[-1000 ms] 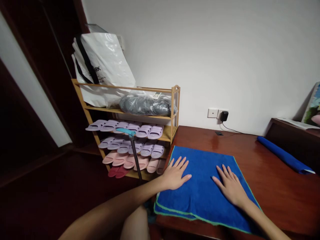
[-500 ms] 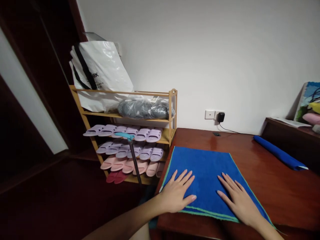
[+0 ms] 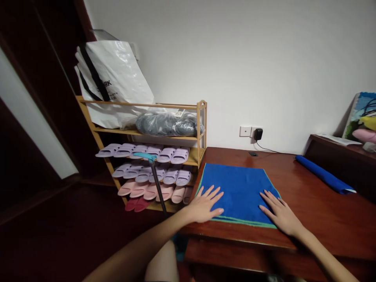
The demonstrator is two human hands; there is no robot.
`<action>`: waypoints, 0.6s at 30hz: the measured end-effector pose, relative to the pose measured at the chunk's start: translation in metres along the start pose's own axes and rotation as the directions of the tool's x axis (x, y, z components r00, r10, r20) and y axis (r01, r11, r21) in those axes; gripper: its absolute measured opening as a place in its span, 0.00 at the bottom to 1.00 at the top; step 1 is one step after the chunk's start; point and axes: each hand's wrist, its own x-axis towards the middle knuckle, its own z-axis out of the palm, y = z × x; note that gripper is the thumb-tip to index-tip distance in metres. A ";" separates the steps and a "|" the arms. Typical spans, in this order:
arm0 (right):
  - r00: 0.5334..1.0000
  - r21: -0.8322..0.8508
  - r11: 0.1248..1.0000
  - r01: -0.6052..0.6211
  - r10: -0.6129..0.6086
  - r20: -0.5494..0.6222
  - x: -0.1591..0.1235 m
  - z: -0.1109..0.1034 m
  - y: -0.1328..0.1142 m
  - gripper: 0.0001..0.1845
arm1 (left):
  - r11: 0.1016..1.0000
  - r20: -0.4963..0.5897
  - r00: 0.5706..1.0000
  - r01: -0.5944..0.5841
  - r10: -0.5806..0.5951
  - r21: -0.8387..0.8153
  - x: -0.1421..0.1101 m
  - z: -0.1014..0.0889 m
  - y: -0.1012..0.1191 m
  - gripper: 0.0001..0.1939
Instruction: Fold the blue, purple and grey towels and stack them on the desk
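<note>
A folded blue towel with a green edge (image 3: 239, 190) lies flat on the dark red wooden table (image 3: 320, 211). My left hand (image 3: 205, 205) rests palm down on the towel's near left corner, fingers spread. On the near right corner my right hand (image 3: 279, 213) also lies flat, fingers stretched out. Neither hand holds anything.
A rolled blue cloth (image 3: 323, 178) lies at the table's right, beside a raised wooden ledge (image 3: 337, 156). A bamboo shoe rack (image 3: 164, 156) with several slippers and a white bag (image 3: 111, 82) stands left of the table. A mop handle (image 3: 154, 180) leans before it. A wall plug (image 3: 257, 134) sits behind.
The towel now lies farther from the table's near edge and looks smaller. Both hands have slid from its middle to its near corners. The view has shifted.
</note>
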 end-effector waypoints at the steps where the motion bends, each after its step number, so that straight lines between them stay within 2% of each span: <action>1: 1.000 -0.009 1.000 -0.002 0.001 -0.003 0.009 -0.003 -0.001 0.39 | 1.000 0.028 0.999 0.021 -0.021 0.004 0.008 -0.003 -0.001 0.35; 3: 1.000 -0.032 0.999 -0.009 0.009 -0.029 0.022 -0.008 -0.011 0.42 | 0.998 0.044 0.997 0.056 -0.057 0.016 0.021 -0.006 0.001 0.37; 6: 0.999 -0.014 1.000 -0.009 0.008 -0.053 0.032 -0.012 -0.036 0.42 | 0.997 -0.048 0.996 0.079 -0.079 0.007 0.036 -0.003 0.012 0.38; 10: 0.999 -0.015 0.999 -0.041 0.041 0.015 0.036 -0.005 -0.056 0.41 | 0.992 -0.105 0.987 0.121 -0.123 -0.030 0.047 0.013 0.016 0.37; 14: 0.995 -0.050 0.995 -0.082 0.085 0.054 0.054 0.006 -0.043 0.43 | 0.997 -0.098 0.992 0.080 -0.081 -0.012 0.060 0.020 -0.009 0.36; 18: 0.995 -0.053 0.995 -0.082 0.085 0.053 0.093 0.013 -0.027 0.43 | 0.996 -0.086 0.992 0.090 -0.090 -0.011 0.092 0.014 -0.039 0.36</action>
